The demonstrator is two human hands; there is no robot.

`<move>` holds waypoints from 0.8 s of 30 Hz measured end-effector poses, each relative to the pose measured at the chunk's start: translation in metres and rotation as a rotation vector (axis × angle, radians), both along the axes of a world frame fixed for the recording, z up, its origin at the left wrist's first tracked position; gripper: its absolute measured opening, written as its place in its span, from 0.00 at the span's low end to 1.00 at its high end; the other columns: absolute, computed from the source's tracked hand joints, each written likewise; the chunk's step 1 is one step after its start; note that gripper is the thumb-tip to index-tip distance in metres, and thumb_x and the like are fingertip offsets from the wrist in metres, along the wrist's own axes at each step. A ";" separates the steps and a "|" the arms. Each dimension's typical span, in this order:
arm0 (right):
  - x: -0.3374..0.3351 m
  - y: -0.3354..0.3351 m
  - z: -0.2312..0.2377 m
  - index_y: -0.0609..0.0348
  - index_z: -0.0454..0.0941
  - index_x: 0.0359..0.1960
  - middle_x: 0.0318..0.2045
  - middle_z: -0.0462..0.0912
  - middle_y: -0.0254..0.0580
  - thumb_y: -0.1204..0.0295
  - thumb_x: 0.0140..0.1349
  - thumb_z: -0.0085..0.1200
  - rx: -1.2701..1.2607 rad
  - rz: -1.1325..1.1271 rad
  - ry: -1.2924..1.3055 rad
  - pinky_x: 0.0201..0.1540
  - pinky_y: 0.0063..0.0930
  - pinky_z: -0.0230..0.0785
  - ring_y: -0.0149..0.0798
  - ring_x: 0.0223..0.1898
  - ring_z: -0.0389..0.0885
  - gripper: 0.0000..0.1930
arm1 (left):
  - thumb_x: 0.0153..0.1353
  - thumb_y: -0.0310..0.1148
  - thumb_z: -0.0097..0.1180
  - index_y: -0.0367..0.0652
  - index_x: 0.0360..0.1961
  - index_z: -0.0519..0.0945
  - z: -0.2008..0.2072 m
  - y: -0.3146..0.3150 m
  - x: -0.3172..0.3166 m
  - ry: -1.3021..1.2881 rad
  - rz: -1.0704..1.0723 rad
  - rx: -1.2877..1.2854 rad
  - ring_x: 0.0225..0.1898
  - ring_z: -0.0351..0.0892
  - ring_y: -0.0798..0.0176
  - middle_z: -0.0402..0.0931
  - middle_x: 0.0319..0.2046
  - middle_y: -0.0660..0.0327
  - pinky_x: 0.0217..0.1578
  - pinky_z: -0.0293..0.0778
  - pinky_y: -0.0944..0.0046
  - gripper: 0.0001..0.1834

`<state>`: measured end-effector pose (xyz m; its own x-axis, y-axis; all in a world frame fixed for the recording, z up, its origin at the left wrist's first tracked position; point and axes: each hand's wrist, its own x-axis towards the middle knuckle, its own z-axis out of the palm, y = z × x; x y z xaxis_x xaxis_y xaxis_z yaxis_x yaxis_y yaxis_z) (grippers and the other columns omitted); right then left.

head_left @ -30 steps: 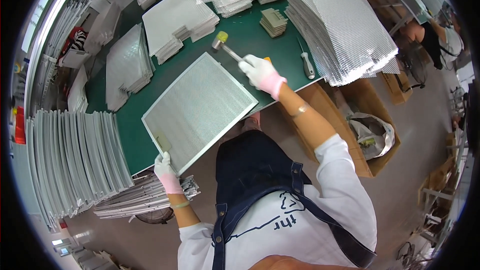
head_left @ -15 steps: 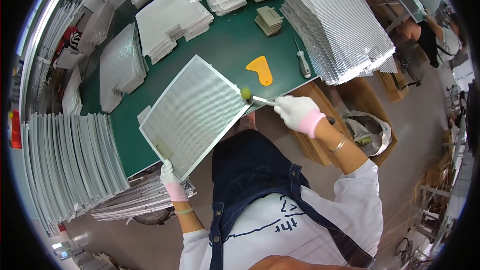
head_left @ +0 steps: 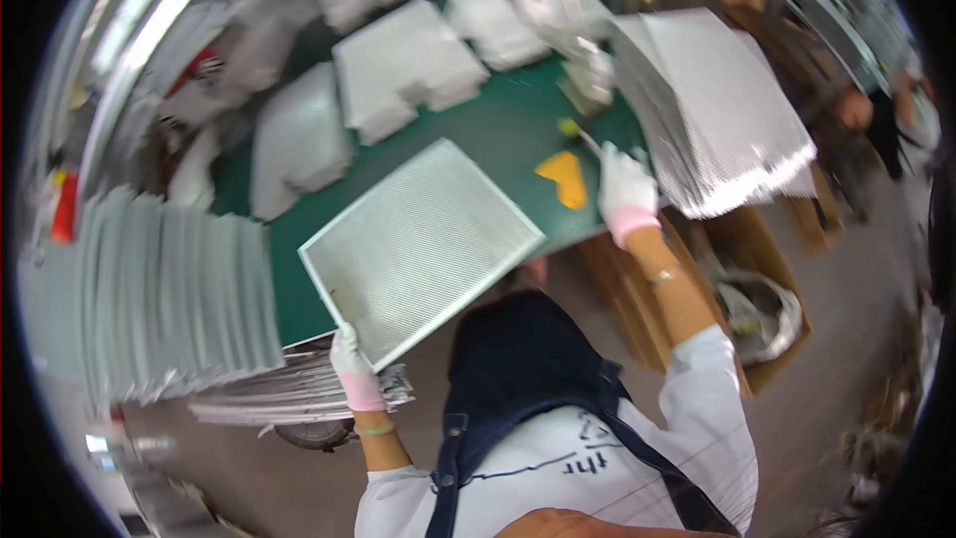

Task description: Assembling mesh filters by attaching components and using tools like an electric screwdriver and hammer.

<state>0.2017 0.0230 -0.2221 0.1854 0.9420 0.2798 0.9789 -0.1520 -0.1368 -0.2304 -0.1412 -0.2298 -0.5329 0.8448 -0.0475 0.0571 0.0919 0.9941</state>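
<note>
Mesh panel: the rectangular mesh panel (head_left: 423, 254) lies aslant at the near side of the green table (head_left: 301, 291), its near corner beyond the table edge.
Left hand: the left hand (head_left: 352, 361) pinches the frame at the panel's near left edge.
Right hand: the right hand (head_left: 626, 189) is closed around the handle of a hammer (head_left: 571, 128); the yellow-green head is clear of the panel.
Scraper: a yellow scraper (head_left: 565, 180) lies between panel and right hand, touched by neither.
Work done: pale framing shows along all four sides of the panel; judged largely assembled.
Work left: corner tightness cannot be told at this blur. Stacks of mesh sheets, one at far right (head_left: 717, 110) and one at far centre (head_left: 403, 70), show no frames and appear unworked.
Stock, left: a row of pale pieces (head_left: 169, 294) stands on edge; whether finished cannot be told.
Strips: long pale strips (head_left: 299, 391) lie below the table's near left edge.
Container: a cardboard box (head_left: 625, 289) at near right holds a whitish plastic bag (head_left: 765, 324); bag contents too blurred to identify.
</note>
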 end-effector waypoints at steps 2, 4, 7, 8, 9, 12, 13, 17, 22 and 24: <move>0.015 0.009 -0.012 0.54 0.69 0.40 0.34 0.78 0.42 0.73 0.58 0.46 -0.157 0.016 -0.083 0.38 0.38 0.73 0.44 0.37 0.79 0.08 | 0.65 0.41 0.48 0.35 0.34 0.75 0.055 0.014 0.039 0.079 0.093 0.056 0.26 0.59 0.72 0.67 0.25 0.67 0.27 0.58 0.70 0.17; 0.014 -0.013 -0.010 0.58 0.70 0.48 0.45 0.75 0.39 0.74 0.56 0.46 0.073 0.156 -0.140 0.47 0.34 0.67 0.41 0.46 0.73 0.16 | 0.64 0.41 0.47 0.39 0.31 0.75 0.114 -0.006 0.031 0.514 0.234 0.038 0.25 0.57 0.73 0.61 0.21 0.69 0.25 0.57 0.69 0.15; -0.019 -0.040 0.013 0.60 0.70 0.49 0.45 0.74 0.42 0.74 0.53 0.50 0.295 0.376 0.045 0.46 0.38 0.65 0.46 0.45 0.71 0.19 | 0.66 0.41 0.45 0.36 0.37 0.76 0.202 -0.066 -0.014 0.475 0.464 0.444 0.27 0.61 0.75 0.65 0.24 0.71 0.27 0.59 0.70 0.17; -0.023 -0.047 0.017 0.61 0.70 0.48 0.43 0.75 0.43 0.76 0.52 0.51 0.320 0.411 0.106 0.44 0.39 0.65 0.48 0.43 0.71 0.19 | 0.66 0.39 0.44 0.33 0.42 0.76 0.236 -0.066 -0.008 0.419 0.467 0.643 0.32 0.65 0.74 0.68 0.29 0.68 0.32 0.62 0.71 0.17; -0.023 -0.052 0.018 0.61 0.71 0.46 0.40 0.76 0.45 0.77 0.52 0.51 0.395 0.506 0.257 0.43 0.40 0.65 0.49 0.41 0.72 0.17 | 0.67 0.37 0.43 0.33 0.43 0.76 0.271 -0.068 -0.009 0.427 0.464 0.717 0.36 0.67 0.74 0.71 0.32 0.66 0.38 0.63 0.71 0.17; -0.044 -0.062 0.029 0.62 0.73 0.42 0.34 0.77 0.47 0.80 0.51 0.50 0.508 0.683 0.442 0.41 0.42 0.65 0.52 0.38 0.73 0.15 | 0.66 0.36 0.46 0.32 0.44 0.77 0.338 -0.081 -0.107 0.540 0.610 0.852 0.39 0.70 0.73 0.74 0.37 0.64 0.40 0.66 0.71 0.17; -0.056 -0.065 0.035 0.62 0.74 0.40 0.32 0.77 0.48 0.82 0.50 0.50 0.535 0.731 0.478 0.40 0.42 0.65 0.52 0.37 0.73 0.14 | 0.64 0.36 0.48 0.32 0.45 0.77 0.362 -0.095 -0.164 0.451 0.615 0.853 0.40 0.73 0.70 0.75 0.39 0.62 0.41 0.69 0.70 0.17; -0.095 -0.063 0.036 0.60 0.75 0.38 0.32 0.78 0.43 0.80 0.47 0.52 0.380 0.850 0.402 0.37 0.41 0.64 0.50 0.36 0.74 0.14 | 0.56 0.33 0.58 0.42 0.40 0.79 0.398 -0.068 -0.279 0.122 0.644 0.668 0.36 0.76 0.64 0.77 0.35 0.61 0.35 0.74 0.61 0.11; -0.107 -0.061 0.033 0.60 0.76 0.35 0.28 0.79 0.43 0.79 0.46 0.53 0.463 0.894 0.404 0.33 0.41 0.63 0.49 0.32 0.74 0.11 | 0.59 0.42 0.54 0.44 0.38 0.79 0.385 -0.066 -0.313 0.345 0.711 0.193 0.29 0.76 0.61 0.77 0.28 0.61 0.33 0.74 0.57 0.14; -0.103 -0.065 0.032 0.60 0.76 0.35 0.28 0.79 0.43 0.79 0.46 0.53 0.463 0.895 0.375 0.33 0.41 0.63 0.49 0.32 0.74 0.11 | 0.60 0.45 0.52 0.44 0.39 0.79 0.391 -0.071 -0.259 0.430 0.864 -0.023 0.30 0.76 0.60 0.78 0.27 0.59 0.36 0.73 0.57 0.16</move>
<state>0.0990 -0.0423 -0.1904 -0.3706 0.5952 0.7131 0.5925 0.7427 -0.3120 -0.4898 -0.2124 0.1608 -0.9461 0.1539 0.2850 0.3191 0.2923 0.9015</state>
